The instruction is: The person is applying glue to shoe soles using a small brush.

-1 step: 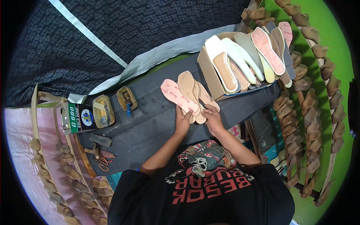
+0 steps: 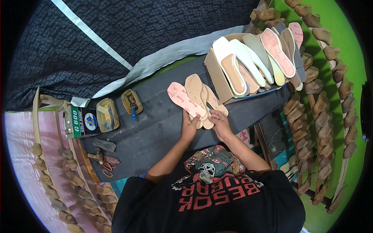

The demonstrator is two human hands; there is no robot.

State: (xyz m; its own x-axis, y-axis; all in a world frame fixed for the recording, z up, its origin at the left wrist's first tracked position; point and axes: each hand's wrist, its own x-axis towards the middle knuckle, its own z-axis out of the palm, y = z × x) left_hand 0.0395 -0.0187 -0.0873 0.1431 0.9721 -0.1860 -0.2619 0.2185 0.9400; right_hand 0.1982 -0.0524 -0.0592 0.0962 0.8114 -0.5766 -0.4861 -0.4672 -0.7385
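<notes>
Above the dark tabletop, my two hands hold a fanned bunch of shoe insoles. My left hand (image 2: 190,126) grips the pink insole (image 2: 180,96) at its lower end, thumb on top. Just right of it fans a tan insole (image 2: 194,86), overlapped with others. My right hand (image 2: 220,125) pinches the lower right edge of the bunch, beside another tan insole (image 2: 215,101). Fingers under the bunch are hidden, and the overlap hides how many pieces there are.
Right of the bunch, a cardboard box (image 2: 213,75) holds upright insoles. At left are a metal can (image 2: 81,122), a cut-open container (image 2: 107,115), a tray with a blue-handled brush (image 2: 132,102), a dark block (image 2: 104,145), a hammer (image 2: 100,156) and scissors (image 2: 107,169). Racks of wooden shoe lasts (image 2: 322,118) flank the table (image 2: 151,136).
The bunch of insoles has shifted very slightly to the right. My right fingers have moved a little on its lower edge; both hands still hold it.
</notes>
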